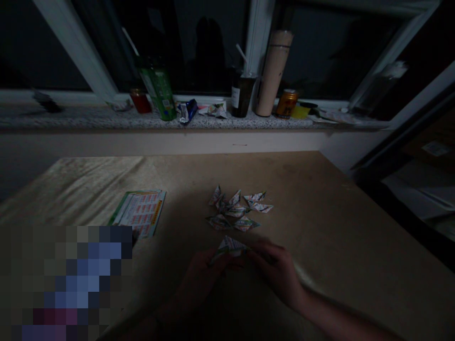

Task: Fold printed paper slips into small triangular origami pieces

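Note:
Between my two hands is a folded paper piece (232, 245), printed and pointed at the top like a small origami boat. My left hand (204, 270) grips its left side with the fingers closed. At its right corner, my right hand (272, 260) pinches the paper. Just beyond lie several folded paper boats (234, 210), loosely grouped on the brown table (302, 199). They carry the same kind of print. Dim light hides the details of my fingertips.
A stack of printed sheets (140, 213) lies on the table at left. Along the granite windowsill (209, 124) stand a green bottle (159, 92), a drink cup with a straw (241, 94), a tall pink flask (273, 76) and an orange can (286, 104). A blurred-out patch covers the lower left.

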Demonstrator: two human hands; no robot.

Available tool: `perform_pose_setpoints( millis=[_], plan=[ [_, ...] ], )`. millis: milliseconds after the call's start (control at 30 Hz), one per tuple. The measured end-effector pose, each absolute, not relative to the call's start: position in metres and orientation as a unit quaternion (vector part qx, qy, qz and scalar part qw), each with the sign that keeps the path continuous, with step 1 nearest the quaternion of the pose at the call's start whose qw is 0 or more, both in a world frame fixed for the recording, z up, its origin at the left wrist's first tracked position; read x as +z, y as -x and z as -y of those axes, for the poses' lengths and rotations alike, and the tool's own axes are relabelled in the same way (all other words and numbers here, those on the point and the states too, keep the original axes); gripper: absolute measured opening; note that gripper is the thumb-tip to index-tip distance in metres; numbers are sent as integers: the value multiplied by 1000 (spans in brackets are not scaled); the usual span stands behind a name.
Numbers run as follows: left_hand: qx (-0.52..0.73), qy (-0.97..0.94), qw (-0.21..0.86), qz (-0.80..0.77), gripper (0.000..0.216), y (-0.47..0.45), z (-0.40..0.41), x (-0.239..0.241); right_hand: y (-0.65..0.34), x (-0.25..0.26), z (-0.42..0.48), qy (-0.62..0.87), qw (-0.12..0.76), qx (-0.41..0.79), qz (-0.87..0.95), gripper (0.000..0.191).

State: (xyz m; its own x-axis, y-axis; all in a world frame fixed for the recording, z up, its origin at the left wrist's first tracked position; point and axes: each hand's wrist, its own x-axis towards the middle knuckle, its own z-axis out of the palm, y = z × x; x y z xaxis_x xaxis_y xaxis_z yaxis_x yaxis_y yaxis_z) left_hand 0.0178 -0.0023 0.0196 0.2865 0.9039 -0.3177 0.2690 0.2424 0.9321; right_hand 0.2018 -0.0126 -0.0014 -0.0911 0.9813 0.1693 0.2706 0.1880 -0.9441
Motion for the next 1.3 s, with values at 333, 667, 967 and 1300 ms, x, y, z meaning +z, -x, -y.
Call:
perform_pose_setpoints(
  millis=[333, 667, 967, 1300],
  plan=[
    [244, -572, 575, -532, 32, -18, 5, 13, -205, -4, 18, 475, 354, 324, 738, 25],
    [239, -603, 579, -495, 36, -17, 7, 16, -206, -2, 17, 465, 323, 385, 729, 40],
    [239, -608, 576, -492, 45, -16, 7, 21, -203, -1, 13, 482, 356, 545, 587, 51],
    [332, -515, 561, -557, 35, -13, 3, 8, -208, -10, 8, 436, 389, 665, 465, 46]
  ],
)
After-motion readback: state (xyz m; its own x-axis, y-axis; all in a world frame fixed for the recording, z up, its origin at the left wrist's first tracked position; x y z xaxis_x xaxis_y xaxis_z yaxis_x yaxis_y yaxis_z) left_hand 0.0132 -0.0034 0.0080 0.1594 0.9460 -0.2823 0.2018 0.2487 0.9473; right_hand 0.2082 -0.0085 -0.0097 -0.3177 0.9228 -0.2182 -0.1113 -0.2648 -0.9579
